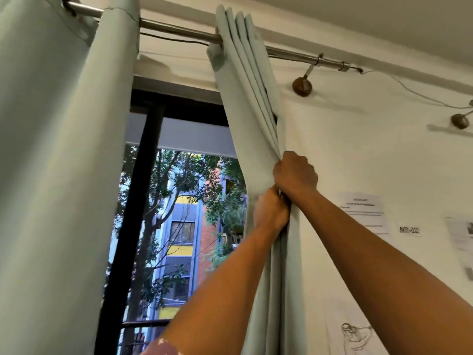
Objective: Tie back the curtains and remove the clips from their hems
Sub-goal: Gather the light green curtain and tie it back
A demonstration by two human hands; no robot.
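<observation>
A pale green right curtain point(249, 98) hangs bunched in folds from a metal rod point(179, 30), pulled against the white wall. My right hand point(295, 174) grips the gathered folds from the wall side. Just below it, my left hand point(271, 212) grips the same bundle, the two hands touching. The left curtain point(58, 149) hangs loose over the left of the window. No clips or tie-back show in this view, and the hems are out of sight below.
A dark-framed window point(143, 201) shows trees and buildings outside. Two brown wall knobs point(302, 86) point(460, 120) sit right of the rod end, with a thin cord between them. Papers point(363, 211) are stuck on the wall at right.
</observation>
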